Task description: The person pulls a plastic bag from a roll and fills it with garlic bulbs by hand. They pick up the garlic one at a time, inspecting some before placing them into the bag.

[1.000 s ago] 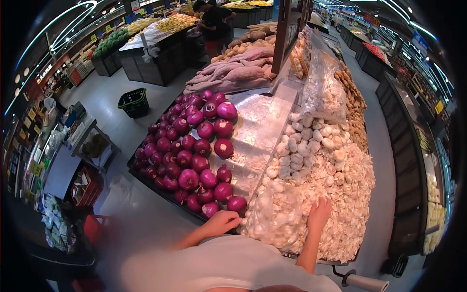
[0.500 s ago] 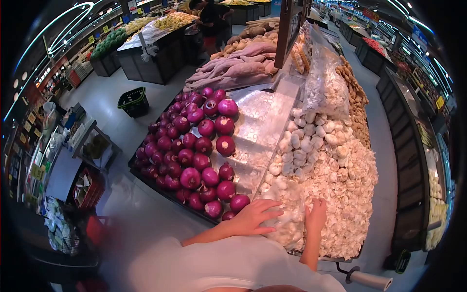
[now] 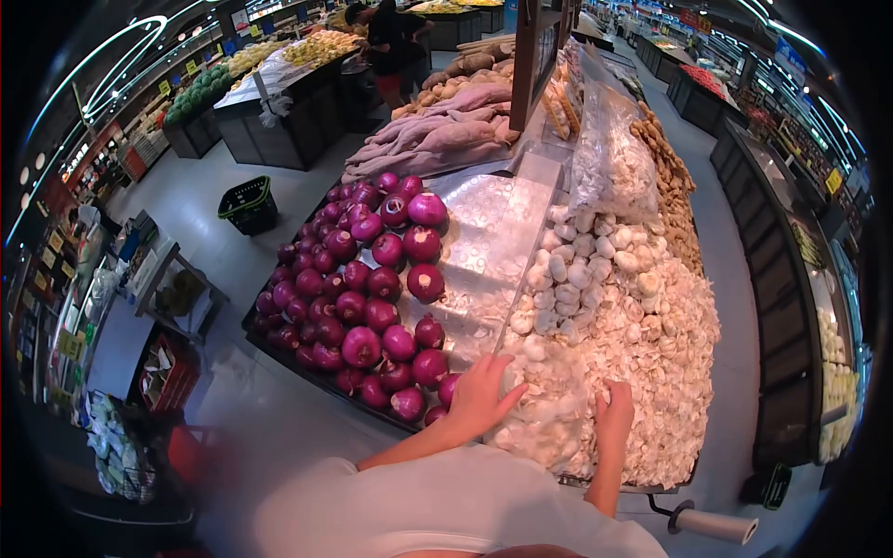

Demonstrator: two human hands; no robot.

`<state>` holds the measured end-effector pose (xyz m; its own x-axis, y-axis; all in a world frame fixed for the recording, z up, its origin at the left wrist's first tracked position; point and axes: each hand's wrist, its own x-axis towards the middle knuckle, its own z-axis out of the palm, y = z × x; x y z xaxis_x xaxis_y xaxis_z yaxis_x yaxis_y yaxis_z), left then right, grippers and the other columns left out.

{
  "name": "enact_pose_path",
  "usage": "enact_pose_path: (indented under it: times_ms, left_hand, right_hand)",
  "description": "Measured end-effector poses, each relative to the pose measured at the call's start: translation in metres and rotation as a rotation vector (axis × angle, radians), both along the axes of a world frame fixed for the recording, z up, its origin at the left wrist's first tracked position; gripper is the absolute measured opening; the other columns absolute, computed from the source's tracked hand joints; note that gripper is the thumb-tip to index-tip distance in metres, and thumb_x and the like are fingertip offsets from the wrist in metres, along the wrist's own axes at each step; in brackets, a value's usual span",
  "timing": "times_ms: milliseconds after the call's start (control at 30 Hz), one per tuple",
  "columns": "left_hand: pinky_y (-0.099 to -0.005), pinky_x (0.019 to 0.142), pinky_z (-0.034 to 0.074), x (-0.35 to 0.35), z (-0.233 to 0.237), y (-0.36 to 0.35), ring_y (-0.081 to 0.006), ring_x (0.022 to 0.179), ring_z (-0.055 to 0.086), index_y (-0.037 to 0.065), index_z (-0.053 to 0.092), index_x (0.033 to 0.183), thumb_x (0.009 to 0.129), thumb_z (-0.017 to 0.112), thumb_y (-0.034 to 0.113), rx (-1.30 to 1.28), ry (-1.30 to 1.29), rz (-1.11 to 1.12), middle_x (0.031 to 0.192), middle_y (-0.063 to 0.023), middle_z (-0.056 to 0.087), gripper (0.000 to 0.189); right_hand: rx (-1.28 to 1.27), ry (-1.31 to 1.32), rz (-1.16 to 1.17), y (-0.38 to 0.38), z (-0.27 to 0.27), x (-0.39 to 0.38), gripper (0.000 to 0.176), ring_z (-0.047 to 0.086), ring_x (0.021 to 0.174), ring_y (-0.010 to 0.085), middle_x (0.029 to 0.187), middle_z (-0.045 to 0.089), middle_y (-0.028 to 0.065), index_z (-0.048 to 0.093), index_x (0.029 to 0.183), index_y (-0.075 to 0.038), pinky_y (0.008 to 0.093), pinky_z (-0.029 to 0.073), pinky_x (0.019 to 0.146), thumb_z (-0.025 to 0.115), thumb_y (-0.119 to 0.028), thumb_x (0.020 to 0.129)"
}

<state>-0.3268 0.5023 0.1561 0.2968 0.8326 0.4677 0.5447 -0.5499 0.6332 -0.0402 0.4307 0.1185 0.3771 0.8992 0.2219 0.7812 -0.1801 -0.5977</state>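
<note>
A clear plastic bag with garlic (image 3: pixel 539 405) lies at the near edge of the garlic display. Against its left side rests my left hand (image 3: pixel 484 395), fingers apart, thumb toward the bag. On the bag's right, my right hand (image 3: pixel 614 409) has its fingers slightly curled and apart over the loose garlic (image 3: pixel 665 363), with nothing seen in it. Whole garlic bulbs (image 3: pixel 581 270) lie beyond the bag. Red onions (image 3: pixel 363 344) are piled to the left of my left hand.
Another plastic bag (image 3: pixel 609 163) lies on the far garlic. Purple-skinned roots (image 3: pixel 437 139) and a dark upright frame (image 3: pixel 530 70) stand beyond the onions. A green-black basket (image 3: pixel 249 206) is on the floor. A person (image 3: pixel 386 46) stands at the back. A roll (image 3: pixel 716 525) juts out at the near right.
My left hand has turned more upright and shifted slightly left along the bag. The bag bulges further left. My right hand has moved slightly right.
</note>
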Motion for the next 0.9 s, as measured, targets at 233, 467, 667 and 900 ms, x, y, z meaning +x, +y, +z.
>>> enact_pose_path:
  times_ms: [233,467,667,900]
  left_hand:
    - [-0.0363,0.062,0.048,0.01,-0.011,0.017,-0.0216,0.066,0.061,0.003,0.066,0.098,0.091,0.08,0.033,-0.457,-0.165,-0.039,0.08,-0.0073,0.063,0.034]
    - [-0.0367,0.057,0.045,0.022,-0.033,0.014,-0.021,0.06,0.058,0.002,0.059,0.085,0.095,0.075,0.037,-0.571,-0.339,-0.108,0.066,-0.0097,0.059,0.04]
    - [-0.0348,0.055,0.043,0.005,-0.022,0.011,-0.0177,0.058,0.054,0.0,0.057,0.078,0.094,0.077,0.029,-0.51,-0.197,-0.148,0.063,-0.0103,0.058,0.038]
    - [-0.0265,0.054,0.038,0.0,-0.023,0.006,-0.0052,0.061,0.047,0.003,0.056,0.074,0.091,0.081,0.017,-0.599,-0.41,-0.208,0.064,0.002,0.054,0.033]
  right_hand:
    - [0.282,0.662,-0.042,0.009,0.042,-0.04,0.031,0.061,0.11,0.0155,0.123,0.065,0.0051,0.068,0.121,-0.002,0.0282,0.047,0.087,0.075,-0.004,0.091]
    - [0.016,0.638,0.416,0.02,0.042,-0.104,0.027,0.064,0.103,0.0152,0.117,0.066,0.0067,0.068,0.117,-0.001,0.0268,0.051,0.081,0.073,-0.001,0.09]
    - [-0.006,0.835,0.444,0.024,0.01,-0.118,0.021,0.064,0.101,0.0129,0.111,0.066,0.0067,0.066,0.113,0.001,0.0258,0.053,0.075,0.069,0.003,0.092]
    - [0.007,0.826,0.425,0.023,0.013,-0.123,0.024,0.067,0.104,0.0183,0.11,0.065,0.008,0.065,0.114,0.002,0.0289,0.056,0.075,0.065,0.006,0.091]
